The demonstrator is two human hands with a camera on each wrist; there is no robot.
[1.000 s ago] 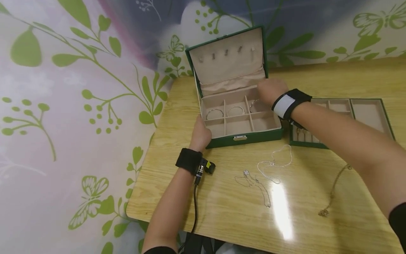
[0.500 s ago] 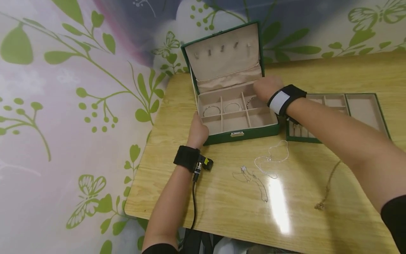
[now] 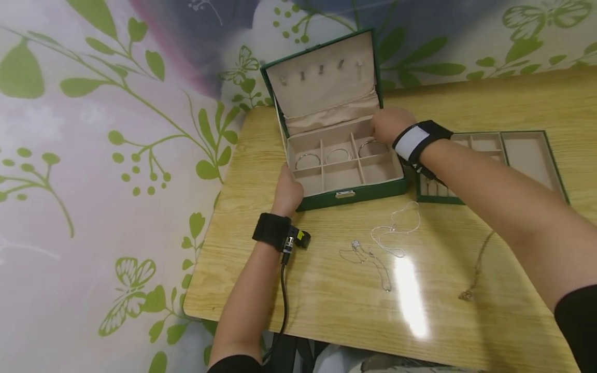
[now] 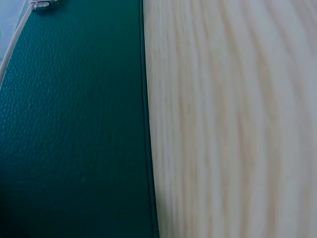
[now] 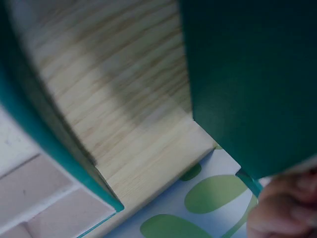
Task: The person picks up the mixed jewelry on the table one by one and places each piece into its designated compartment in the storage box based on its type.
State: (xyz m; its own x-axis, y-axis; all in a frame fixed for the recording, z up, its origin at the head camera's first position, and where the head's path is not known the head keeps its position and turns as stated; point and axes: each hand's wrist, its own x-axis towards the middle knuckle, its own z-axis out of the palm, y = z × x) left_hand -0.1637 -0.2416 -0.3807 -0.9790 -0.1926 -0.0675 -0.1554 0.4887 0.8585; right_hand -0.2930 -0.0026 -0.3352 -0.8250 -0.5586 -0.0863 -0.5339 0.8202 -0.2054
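Observation:
A green jewelry box (image 3: 373,192) with a beige divided inside stands with its lid (image 3: 326,77) raised. My left hand (image 3: 287,191) grips its left side near the front corner; only the box's green side (image 4: 74,119) and the tabletop show in the left wrist view. Silver bangles (image 3: 308,161) lie in the back left and back middle compartments. At the back right compartment, my right hand (image 3: 394,126) holds a third bangle (image 3: 368,142), its fingertips hidden in the head view. Curled fingers (image 5: 282,208) show at the box's rim in the right wrist view.
A green-edged jewelry tray (image 3: 531,155) stands right of the box, partly behind the right forearm. Two silver necklaces (image 3: 393,228) lie in front of the box. A gold-toned chain (image 3: 475,272) lies farther right. The patterned wall (image 3: 116,155) borders the table at left and back.
The head view has shifted slightly. More of the third bangle's curve shows beside the right hand. Both hands stay at the same parts of the box.

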